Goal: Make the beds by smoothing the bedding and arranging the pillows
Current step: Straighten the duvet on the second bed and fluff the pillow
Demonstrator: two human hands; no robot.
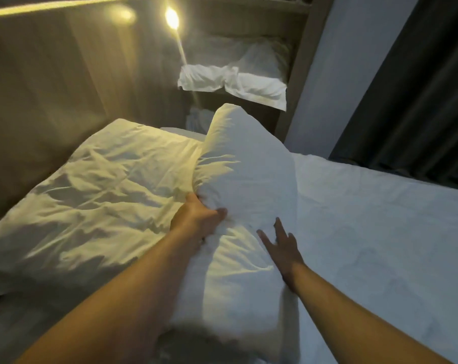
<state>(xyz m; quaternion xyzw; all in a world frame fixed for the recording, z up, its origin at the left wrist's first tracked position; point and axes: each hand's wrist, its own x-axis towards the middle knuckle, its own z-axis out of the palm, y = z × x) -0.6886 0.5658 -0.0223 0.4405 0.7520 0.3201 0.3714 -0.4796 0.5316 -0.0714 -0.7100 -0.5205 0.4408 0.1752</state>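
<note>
- You are working over the bed (380, 232), its white sheet lying fairly flat on the right side and running off toward the dark curtain (419, 88).
- You are standing beside a flat pillow (91, 195) that is resting against the wooden headboard (39, 88), wrinkled and lit yellow by the wall lamp (172, 18).
- You are holding the second pillow (246, 185) propped on edge, leaning just right of the flat one and touching it along the seam; it is looking as if it is being fluffed before being laid down.
- Your left hand (196, 219) is clamped on the pillow's left side, fingers digging into the fabric, so keep that pinch firm while you shape it.
- Your right hand (281, 245) is lying on the pillow's lower right face with fingers spread apart, gripping nothing; press with the flat palm to push out the creases, then lower the pillow square to the headboard beside its partner.
- The shelf (296, 82) beyond the bed is holding crumpled white linen (230, 80), one corner hanging over the edge; the lower compartment is showing more pale cloth, too dim to identify.
</note>
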